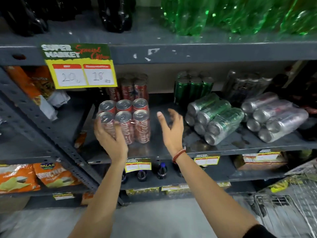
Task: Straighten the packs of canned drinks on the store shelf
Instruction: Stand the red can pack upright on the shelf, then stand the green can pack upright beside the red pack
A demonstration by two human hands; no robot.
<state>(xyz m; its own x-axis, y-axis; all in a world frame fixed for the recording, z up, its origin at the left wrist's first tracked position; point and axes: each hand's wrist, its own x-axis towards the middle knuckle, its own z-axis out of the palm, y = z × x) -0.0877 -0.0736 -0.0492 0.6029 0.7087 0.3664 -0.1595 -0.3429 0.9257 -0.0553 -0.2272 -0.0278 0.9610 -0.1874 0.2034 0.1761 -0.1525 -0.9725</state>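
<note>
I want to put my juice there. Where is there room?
Bare shelf lies between the red pack and the tipped green pack, under the right hand. Right of that, tipped packs crowd it.

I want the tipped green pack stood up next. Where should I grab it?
Grip the green pack by its long sides, both hands from the front. It lies on its side, can ends facing you, so pivot it upright. The right hand is nearest.

one head-worn wide-angle view looks forward and down, close to the middle shelf [223, 148], both forearms reaching up from the bottom edge toward it; no second view.
</note>
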